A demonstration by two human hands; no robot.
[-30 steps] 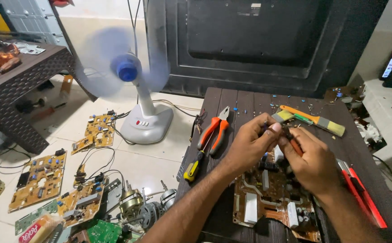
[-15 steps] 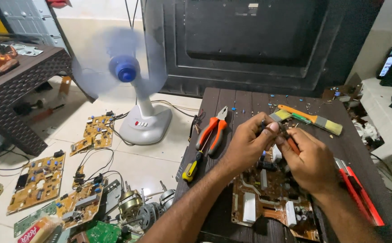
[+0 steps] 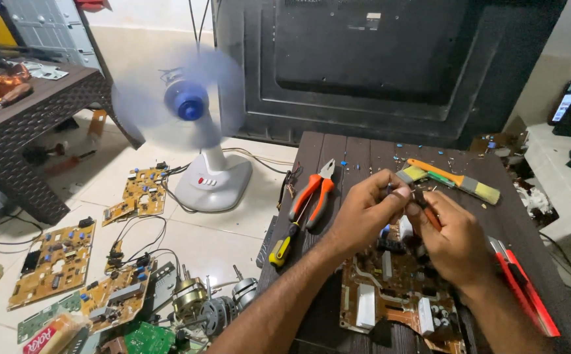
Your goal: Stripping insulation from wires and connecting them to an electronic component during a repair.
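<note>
Head view shows your dark table (image 3: pixel 364 147) with the brown circuit board (image 3: pixel 390 288) lying on it, directly below your hands. Your left hand (image 3: pixel 364 210) pinches a small dark part (image 3: pixel 400 192) at its fingertips, while your right hand (image 3: pixel 452 239) is closed around a thin red-handled tool (image 3: pixel 432 215) whose tip meets that part. If the tool slips off, you could jab your left fingers or drop the part among the board's components.

A spinning blue-and-white fan (image 3: pixel 190 124) is seen on the tiled floor, with several yellow circuit boards (image 3: pixel 55 262) scattered beside it. Orange-handled pliers (image 3: pixel 315 193) and a yellow-tipped screwdriver (image 3: pixel 284 244) are laid on the dark table (image 3: pixel 357 147), and a brush (image 3: pixel 459 181) is placed farther back.
</note>
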